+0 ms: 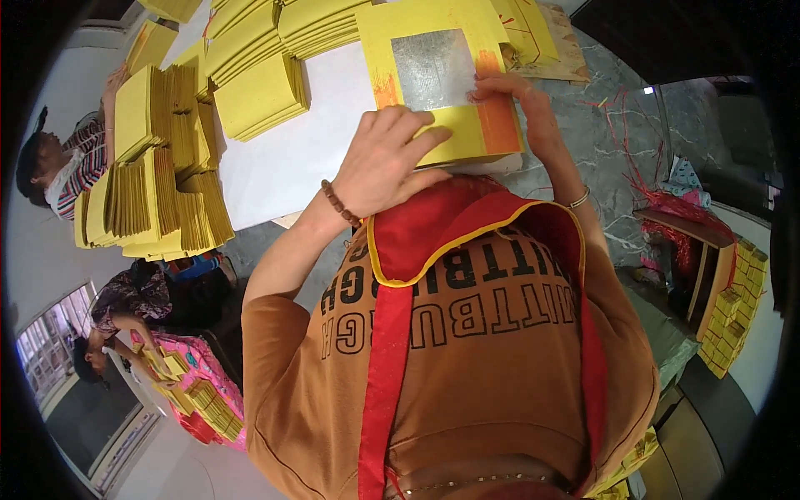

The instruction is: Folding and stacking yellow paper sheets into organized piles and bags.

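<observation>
My left hand point(392, 162) lies over the near-left edge of the yellow paper point(467, 123), fingers slightly apart. My right hand point(529, 104) touches its orange right side; pinching or not, cannot tell. Paper on white table point(279, 171), silver square point(432, 67) upward.

Left hand point(387, 160) on paper point(433, 71) (yellow, silver-centred)

I see the paper stack point(433, 71) on the counter point(283, 171), paper bundles point(262, 96) left of it, cord heap point(679, 207) well off to the right.
</observation>
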Motion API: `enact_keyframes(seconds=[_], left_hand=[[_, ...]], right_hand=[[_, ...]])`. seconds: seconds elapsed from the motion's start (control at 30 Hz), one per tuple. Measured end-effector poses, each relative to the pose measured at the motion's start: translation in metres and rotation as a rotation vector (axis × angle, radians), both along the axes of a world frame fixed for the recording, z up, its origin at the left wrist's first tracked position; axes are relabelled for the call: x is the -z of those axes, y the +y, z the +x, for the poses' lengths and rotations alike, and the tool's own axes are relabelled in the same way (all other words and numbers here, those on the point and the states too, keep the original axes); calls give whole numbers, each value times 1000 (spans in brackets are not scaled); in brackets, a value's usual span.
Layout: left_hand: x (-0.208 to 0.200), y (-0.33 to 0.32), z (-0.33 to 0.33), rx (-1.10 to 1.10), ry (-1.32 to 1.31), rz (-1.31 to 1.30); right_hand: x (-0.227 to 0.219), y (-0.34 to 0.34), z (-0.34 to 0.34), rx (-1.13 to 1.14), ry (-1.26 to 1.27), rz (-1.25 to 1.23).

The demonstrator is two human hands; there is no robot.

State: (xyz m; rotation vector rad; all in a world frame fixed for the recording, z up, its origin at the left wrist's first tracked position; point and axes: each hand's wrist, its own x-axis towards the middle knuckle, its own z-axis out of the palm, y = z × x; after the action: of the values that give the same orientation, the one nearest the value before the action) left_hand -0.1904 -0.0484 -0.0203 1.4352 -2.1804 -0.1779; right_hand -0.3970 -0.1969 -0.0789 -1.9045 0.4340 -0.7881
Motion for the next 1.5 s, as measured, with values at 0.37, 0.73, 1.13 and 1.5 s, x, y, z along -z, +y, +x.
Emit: enact_keyframes(seconds=[0.37,0.73,1.13,1.5], left_hand=[[-6,-11,-1,127,-131,-50],[4,-20,6,123,20,-23],[-2,-37,24,-47,498,580],[4,-39,26,-50,642,608]], right_hand=[[6,3,2,24,-29,183],[16,4,4,-29,-103,378],[8,6,1,-46,-127,363],[17,-3,-1,-51,-95,499]])
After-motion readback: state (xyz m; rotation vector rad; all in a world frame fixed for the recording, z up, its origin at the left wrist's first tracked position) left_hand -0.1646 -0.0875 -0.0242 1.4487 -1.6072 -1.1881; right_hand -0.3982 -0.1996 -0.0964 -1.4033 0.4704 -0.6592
